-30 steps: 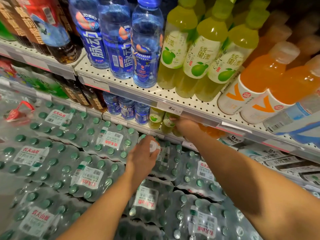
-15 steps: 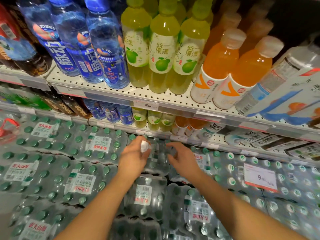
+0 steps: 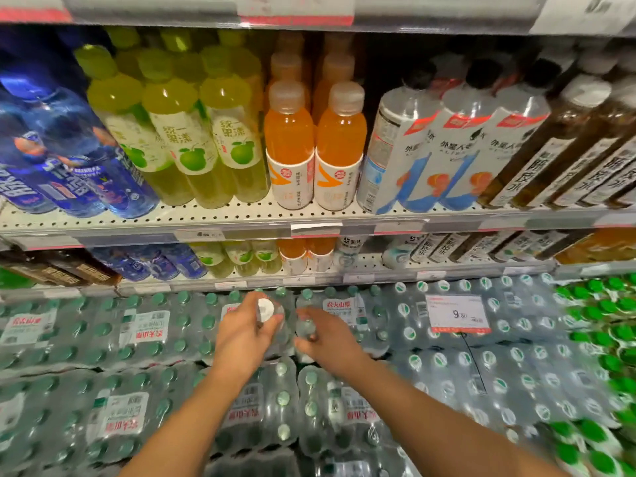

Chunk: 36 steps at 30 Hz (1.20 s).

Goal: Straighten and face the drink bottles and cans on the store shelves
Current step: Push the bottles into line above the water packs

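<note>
Head view: left hand [image 3: 241,335] grips a white-capped clear bottle [image 3: 270,315] above shrink-wrapped water packs [image 3: 144,332]; right hand [image 3: 327,339] hovers half-curled, holding nothing.

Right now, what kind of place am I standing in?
Most likely a shop's drinks aisle. Perforated shelves hold rows of green apple drink bottles and orange drink bottles, price strips run along the shelf edges, and a price card sits on shrink-wrapped water packs stacked below.

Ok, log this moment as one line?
left hand: grips white-capped bottle | right hand: on same bottle, grip unclear | place: over shrink-wrapped water packs | shelf bottles untouched
</note>
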Each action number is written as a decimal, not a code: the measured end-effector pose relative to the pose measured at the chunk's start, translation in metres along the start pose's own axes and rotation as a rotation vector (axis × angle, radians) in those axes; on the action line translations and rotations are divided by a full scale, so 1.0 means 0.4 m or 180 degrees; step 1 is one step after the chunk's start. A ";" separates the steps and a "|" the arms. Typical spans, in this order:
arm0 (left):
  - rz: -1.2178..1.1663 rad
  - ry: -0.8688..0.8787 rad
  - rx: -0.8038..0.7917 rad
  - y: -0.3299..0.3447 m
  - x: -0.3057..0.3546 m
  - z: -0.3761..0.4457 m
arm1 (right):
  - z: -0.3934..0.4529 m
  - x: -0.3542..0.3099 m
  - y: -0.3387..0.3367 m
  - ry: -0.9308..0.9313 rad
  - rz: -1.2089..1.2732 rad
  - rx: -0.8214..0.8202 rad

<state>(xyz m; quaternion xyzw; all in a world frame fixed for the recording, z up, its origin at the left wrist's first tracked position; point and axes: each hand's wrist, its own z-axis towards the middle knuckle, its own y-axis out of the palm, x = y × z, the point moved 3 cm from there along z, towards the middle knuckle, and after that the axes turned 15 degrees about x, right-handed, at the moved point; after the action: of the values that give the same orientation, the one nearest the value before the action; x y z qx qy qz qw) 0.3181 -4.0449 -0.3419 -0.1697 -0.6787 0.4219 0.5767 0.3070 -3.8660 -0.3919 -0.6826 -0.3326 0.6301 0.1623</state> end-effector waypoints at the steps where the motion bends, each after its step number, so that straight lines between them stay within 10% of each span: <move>1: -0.0085 -0.0045 -0.0028 0.000 0.028 -0.011 | -0.004 0.001 -0.007 0.0027 0.0001 0.0037; 16: -0.0422 0.0488 -0.0794 0.051 0.335 -0.059 | -0.050 0.069 -0.233 0.0319 0.0101 0.1437; 23: 0.1016 0.1718 0.0342 0.017 0.322 0.022 | -0.004 0.191 -0.321 0.0542 0.0453 0.2193; 36: 0.1535 0.1697 0.0299 -0.010 0.267 0.088 | 0.199 0.195 -0.345 0.0857 -0.0343 0.1981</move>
<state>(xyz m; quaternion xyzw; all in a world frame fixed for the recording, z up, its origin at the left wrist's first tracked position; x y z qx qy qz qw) 0.2569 -3.9842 -0.2697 -0.4023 -0.4248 0.5175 0.6245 0.1942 -3.7302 -0.3746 -0.6588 -0.1356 0.5962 0.4383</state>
